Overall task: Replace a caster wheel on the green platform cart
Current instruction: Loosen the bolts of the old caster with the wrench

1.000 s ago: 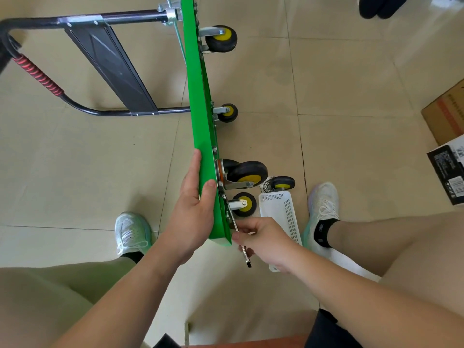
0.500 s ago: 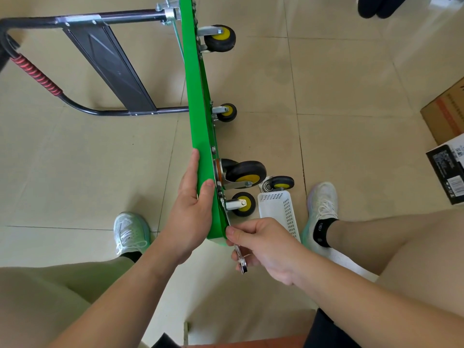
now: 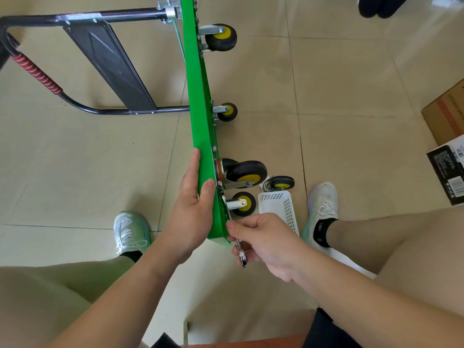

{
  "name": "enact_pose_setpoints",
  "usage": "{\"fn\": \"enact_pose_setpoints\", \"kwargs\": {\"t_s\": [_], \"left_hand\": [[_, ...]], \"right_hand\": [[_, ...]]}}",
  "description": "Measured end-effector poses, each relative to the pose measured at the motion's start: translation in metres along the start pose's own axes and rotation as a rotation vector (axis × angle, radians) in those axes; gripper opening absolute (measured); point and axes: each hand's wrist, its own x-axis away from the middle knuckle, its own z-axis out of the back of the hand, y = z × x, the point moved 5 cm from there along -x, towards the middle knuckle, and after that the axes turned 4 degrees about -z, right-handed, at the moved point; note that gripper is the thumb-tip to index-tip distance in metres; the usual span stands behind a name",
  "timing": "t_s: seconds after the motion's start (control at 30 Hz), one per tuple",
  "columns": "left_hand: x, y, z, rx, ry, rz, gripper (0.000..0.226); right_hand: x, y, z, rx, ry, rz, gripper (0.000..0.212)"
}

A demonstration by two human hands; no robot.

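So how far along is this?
Four casters sit on the tipped green cart; a loose caster lies on the floor, so the swap looks made. The left hand steadies the cart while the right hand holds a wrench at the nearest caster. Left: finishing bolts, righting the cart.

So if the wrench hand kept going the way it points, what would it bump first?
Probably the near corner of the green platform: the right hand, holding the wrench, points up-left, its thumb almost on that edge. The left hand grips the platform just beyond. Depth is hard to judge.
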Motion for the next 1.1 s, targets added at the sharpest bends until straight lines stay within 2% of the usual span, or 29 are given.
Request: {"fn": "enact_pose_setpoints", "kwargs": {"t_s": [0.27, 0.43, 0.57, 0.77, 1.1], "left_hand": [[0.002, 0.004, 0.001, -0.028, 0.01, -0.012, 0.058], [0.002, 0.003, 0.0, -0.023, 0.004, 0.002, 0.057], [0.002, 0.004, 0.0, -0.035, 0.012, 0.005, 0.057], [0.003, 0.005, 0.0, -0.041, 0.003, 0.008, 0.056], [0.001, 0.004, -0.001, -0.029, 0.022, 0.004, 0.056]], "right_hand": [[-0.015, -0.006, -0.005, 0.018, -0.008, 0.013, 0.025], [-0.026, 0.01, 0.004, 0.149, 0.018, -0.014, 0.009], [-0.052, 0.024, 0.009, 0.239, 0.054, -0.006, 0.033], [-0.064, 0.027, 0.021, 0.317, 0.056, 0.089, 0.046], [-0.002, 0.018, 0.012, 0.054, -0.123, 0.033, 0.019]]}}
